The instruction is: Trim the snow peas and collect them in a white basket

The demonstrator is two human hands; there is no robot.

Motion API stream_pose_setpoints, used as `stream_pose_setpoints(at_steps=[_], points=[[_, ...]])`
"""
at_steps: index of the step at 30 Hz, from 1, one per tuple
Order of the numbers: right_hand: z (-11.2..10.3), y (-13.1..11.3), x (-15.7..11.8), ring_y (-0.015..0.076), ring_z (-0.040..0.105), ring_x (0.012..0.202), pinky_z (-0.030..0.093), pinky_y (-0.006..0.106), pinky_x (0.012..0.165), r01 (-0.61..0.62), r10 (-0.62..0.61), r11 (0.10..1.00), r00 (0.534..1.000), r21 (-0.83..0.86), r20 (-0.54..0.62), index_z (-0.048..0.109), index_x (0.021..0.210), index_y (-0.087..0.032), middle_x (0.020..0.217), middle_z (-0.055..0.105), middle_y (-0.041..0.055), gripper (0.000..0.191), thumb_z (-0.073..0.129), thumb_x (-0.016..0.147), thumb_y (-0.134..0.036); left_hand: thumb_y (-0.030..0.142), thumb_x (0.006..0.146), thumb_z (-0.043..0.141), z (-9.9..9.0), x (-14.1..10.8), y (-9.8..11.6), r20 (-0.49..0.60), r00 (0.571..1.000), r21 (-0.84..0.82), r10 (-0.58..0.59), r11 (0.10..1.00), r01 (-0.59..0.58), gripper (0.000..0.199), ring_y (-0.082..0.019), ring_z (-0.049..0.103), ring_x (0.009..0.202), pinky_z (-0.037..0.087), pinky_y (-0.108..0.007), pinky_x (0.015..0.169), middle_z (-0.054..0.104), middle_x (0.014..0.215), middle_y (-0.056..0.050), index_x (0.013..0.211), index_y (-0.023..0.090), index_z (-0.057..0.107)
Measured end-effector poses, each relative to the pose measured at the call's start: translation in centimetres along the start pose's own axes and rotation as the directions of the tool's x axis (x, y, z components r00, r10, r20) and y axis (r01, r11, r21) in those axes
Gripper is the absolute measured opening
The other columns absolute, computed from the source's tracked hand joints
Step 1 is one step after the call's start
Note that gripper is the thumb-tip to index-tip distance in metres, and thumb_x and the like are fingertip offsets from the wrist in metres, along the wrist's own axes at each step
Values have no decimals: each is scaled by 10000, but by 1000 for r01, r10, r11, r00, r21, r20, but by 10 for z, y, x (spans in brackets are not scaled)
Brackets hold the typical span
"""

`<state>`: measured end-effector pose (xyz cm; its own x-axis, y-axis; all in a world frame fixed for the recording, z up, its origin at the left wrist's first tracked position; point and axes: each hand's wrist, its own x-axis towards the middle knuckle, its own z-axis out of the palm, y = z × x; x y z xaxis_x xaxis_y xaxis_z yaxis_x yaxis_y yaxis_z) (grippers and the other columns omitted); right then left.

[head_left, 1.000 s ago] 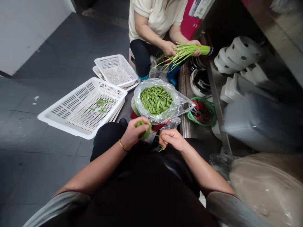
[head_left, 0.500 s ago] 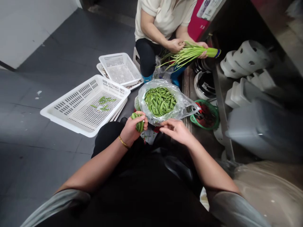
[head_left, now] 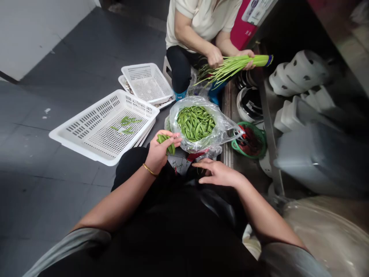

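My left hand (head_left: 157, 156) is closed around a small bunch of green pea pods (head_left: 170, 148), just left of a clear plastic bag (head_left: 220, 132). The bag gapes open and is filled with loose pea pods (head_left: 196, 123). Lower and to the right, my right hand (head_left: 220, 173) hovers over my lap, fingers stretched and thumb apart, with nothing visible in it. To the left lies a white slotted basket (head_left: 77, 140), where several pea pods (head_left: 127, 121) rest on the bottom.
Across from me a seated person (head_left: 198, 29) holds a bundle of long green stalks (head_left: 233, 67). Smaller white baskets (head_left: 147, 79) stand beyond mine. On the right are a green colander (head_left: 263, 144) with red contents, a metal shelf edge (head_left: 272, 154) and a grey plastic bin (head_left: 311, 157).
My right hand has dropped back from the bag's near edge toward my lap, its fingers spreading. My left hand has loosened slightly around the pods. The other person's hand shifted along the stalks.
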<state>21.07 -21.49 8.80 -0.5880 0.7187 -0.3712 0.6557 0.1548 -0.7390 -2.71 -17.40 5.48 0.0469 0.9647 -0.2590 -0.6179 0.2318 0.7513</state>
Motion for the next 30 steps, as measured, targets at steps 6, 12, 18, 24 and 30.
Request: stream_pose_setpoints(at_steps=[6,12,18,24,30], points=[[-25,-3,50,224,641,909,476,306,814,-346,125,790,899,-506,-419,693,935,-179,953,672,101,322,462,935,-403,204,696,678,1,-5,-7,260,946,534,-194,845,27,153,-86,537,499,429,-214,503,652,704,-20,823,137,624],[-32,23,110,289,656,891,493,324,728,-624,325,520,776,-584,-540,622,1089,-58,1050,630,221,381,546,878,-366,91,696,596,3,-12,-14,485,867,833,-119,365,-416,213,-144,600,754,459,-258,751,661,856,-33,876,168,678],[-52,26,94,260,648,907,470,311,764,-666,348,565,727,-487,-591,682,947,-112,950,683,177,263,469,873,-247,149,711,616,6,-13,-11,512,832,830,-211,371,-416,245,-165,635,792,469,-267,785,708,878,-32,940,179,697],[-35,2,27,158,565,627,411,239,604,-295,145,945,764,-141,-629,622,741,-164,659,609,27,214,524,838,-327,244,713,658,10,-17,-17,331,884,781,-330,622,-60,353,-103,578,512,459,-221,502,722,883,-57,1052,154,695],[34,-14,-1,84,410,493,333,206,486,89,56,954,884,285,-465,585,726,-169,578,468,-42,237,575,842,-376,374,712,709,13,-22,-15,195,944,511,-265,849,132,369,-67,416,362,301,-179,393,499,400,38,951,94,685]])
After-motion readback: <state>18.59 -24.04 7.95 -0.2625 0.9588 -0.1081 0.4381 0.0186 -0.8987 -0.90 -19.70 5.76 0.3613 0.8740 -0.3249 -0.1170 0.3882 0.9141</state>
